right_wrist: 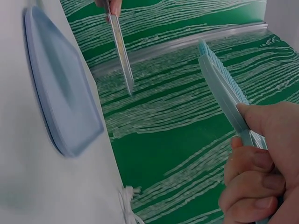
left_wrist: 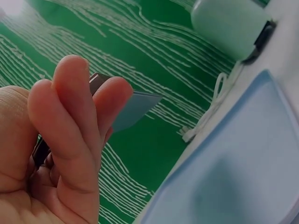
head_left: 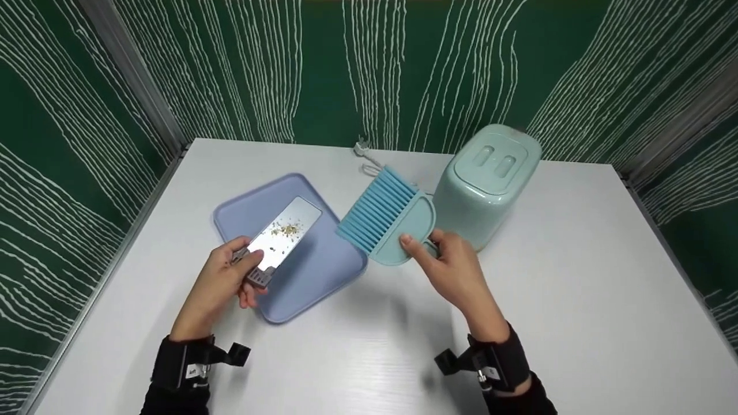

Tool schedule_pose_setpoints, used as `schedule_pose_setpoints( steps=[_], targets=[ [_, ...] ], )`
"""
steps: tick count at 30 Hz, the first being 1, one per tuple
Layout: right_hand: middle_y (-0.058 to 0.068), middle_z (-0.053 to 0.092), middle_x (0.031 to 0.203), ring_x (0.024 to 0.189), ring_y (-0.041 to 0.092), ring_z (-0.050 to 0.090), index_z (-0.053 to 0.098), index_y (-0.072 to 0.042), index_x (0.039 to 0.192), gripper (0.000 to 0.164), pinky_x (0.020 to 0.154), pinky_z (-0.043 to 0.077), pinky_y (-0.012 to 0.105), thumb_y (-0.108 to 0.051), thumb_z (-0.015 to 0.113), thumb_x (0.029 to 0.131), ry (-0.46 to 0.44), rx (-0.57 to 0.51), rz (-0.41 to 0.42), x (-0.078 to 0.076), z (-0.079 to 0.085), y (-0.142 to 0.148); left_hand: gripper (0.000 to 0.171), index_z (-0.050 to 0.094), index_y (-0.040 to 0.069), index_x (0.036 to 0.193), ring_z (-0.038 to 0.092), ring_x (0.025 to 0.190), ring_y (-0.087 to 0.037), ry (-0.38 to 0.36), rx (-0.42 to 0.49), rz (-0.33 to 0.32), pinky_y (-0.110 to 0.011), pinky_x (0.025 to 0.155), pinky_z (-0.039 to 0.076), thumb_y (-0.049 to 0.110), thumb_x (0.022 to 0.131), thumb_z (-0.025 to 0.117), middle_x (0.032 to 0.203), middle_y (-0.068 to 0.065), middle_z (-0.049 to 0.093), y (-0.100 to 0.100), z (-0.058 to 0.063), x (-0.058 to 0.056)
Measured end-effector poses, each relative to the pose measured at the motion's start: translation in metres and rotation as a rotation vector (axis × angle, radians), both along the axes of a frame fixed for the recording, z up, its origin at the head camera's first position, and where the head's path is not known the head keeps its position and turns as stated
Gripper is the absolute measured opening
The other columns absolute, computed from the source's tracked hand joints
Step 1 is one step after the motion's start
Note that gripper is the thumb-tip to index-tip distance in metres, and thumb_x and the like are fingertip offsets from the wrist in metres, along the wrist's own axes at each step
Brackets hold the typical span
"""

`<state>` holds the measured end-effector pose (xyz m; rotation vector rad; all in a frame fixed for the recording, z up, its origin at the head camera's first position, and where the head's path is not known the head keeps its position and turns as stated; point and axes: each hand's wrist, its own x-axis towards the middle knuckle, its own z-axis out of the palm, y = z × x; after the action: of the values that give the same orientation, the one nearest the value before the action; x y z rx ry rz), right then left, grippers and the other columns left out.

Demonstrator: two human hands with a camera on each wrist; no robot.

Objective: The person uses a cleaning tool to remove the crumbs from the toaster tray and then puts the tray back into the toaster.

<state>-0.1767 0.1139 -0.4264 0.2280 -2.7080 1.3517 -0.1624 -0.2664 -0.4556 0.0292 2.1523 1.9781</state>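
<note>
My left hand (head_left: 228,274) pinches one end of a shiny metal crumb tray (head_left: 275,251), thumb on top and fingers beneath. Yellowish and dark crumbs (head_left: 286,229) are scattered over its face, and it hovers above a blue-violet tray (head_left: 302,288). In the right wrist view the crumb tray (right_wrist: 120,51) appears nearly edge-on. My right hand (head_left: 452,268) grips the round handle of a light blue brush (head_left: 386,216), thumb on the near face. Its ribbed bristles point left toward the crumb tray, with a gap between the two.
A mint-green toaster (head_left: 490,178) stands right of the brush at the back of the white table (head_left: 553,300). Its white cord and plug (head_left: 362,148) lie near the back edge. Green walls with white streaks (head_left: 369,63) rise behind and at both sides.
</note>
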Motion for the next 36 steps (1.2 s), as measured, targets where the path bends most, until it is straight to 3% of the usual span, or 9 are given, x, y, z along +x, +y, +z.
schedule_pose_setpoints(
  steps=[3,12,19,23,31,36],
  targets=[
    [0.007,0.078,0.090,0.071,0.016,0.052,0.082,-0.012,0.115,0.033,0.064,0.038,0.030,-0.042,0.072,0.104,-0.010,-0.004,0.024,-0.005,-0.004,-0.017,0.031,0.048,-0.007,0.135,0.063,0.043,-0.011,0.014,-0.004,-0.011,-0.024,0.040,0.051,0.014,0.113,0.052,0.067,-0.009,0.074,-0.001,0.000,0.000],
    [-0.001,0.074,0.078,0.069,0.014,0.056,0.081,-0.017,0.108,0.036,0.066,0.039,0.033,-0.052,0.073,0.101,-0.034,0.019,0.070,-0.012,-0.011,-0.068,0.033,0.047,-0.009,0.135,0.064,0.042,-0.011,0.009,0.009,-0.019,-0.024,0.038,0.050,0.017,0.115,0.050,0.065,-0.008,0.073,-0.003,-0.001,0.000],
    [-0.004,0.070,0.072,0.065,0.012,0.056,0.079,-0.019,0.105,0.040,0.059,0.039,0.030,-0.057,0.070,0.100,-0.035,0.059,0.091,-0.013,-0.023,-0.100,0.039,0.051,-0.009,0.132,0.065,0.043,-0.011,0.024,0.016,-0.024,-0.025,0.040,0.052,0.027,0.119,0.038,0.065,-0.008,0.072,-0.001,-0.001,-0.001],
    [-0.004,0.062,0.067,0.062,0.011,0.053,0.077,-0.017,0.105,0.041,0.056,0.037,0.029,-0.056,0.070,0.101,-0.013,0.084,0.098,-0.013,-0.027,-0.112,0.045,0.053,-0.009,0.128,0.065,0.043,-0.012,0.055,-0.002,-0.027,-0.026,0.040,0.052,0.031,0.120,0.032,0.065,-0.007,0.072,0.000,-0.002,-0.003],
    [-0.008,0.043,0.060,0.056,0.011,0.041,0.074,-0.013,0.098,0.042,0.052,0.029,0.028,-0.055,0.071,0.101,-0.026,0.093,0.099,-0.012,-0.030,-0.127,0.046,0.057,-0.007,0.122,0.064,0.041,-0.014,0.084,-0.027,0.006,-0.028,0.038,0.052,0.032,0.120,0.034,0.063,-0.010,0.070,0.001,-0.005,-0.004],
    [-0.009,0.044,0.059,0.055,0.010,0.041,0.074,-0.014,0.096,0.042,0.051,0.029,0.027,-0.055,0.070,0.101,-0.020,0.115,0.112,-0.011,-0.032,-0.132,0.045,0.058,-0.007,0.120,0.064,0.040,-0.015,0.089,-0.067,0.018,-0.030,0.037,0.052,0.031,0.120,0.034,0.063,-0.012,0.070,0.000,-0.005,-0.003]
  ],
)
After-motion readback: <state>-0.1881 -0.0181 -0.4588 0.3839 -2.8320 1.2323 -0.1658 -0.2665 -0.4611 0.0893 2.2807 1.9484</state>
